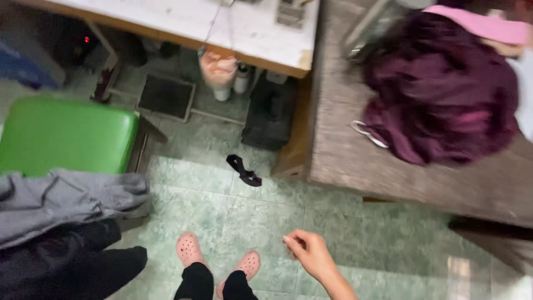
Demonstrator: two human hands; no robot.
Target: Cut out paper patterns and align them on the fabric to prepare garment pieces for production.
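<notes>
Above floor tiles (261,222) | right hand (311,253) | fingers (293,243) curled, empty

Pale green marbled tiles (233,216) are covering the floor, catching soft light near the lower right. A green padded stool (64,133) is standing at the left, with grey and black cloth (61,200) lying beside it. A white-topped surface (183,19) is running along the top, a foot pedal (166,95) sitting beneath it. A worn grey wooden surface (344,150) is filling the right side.
</notes>
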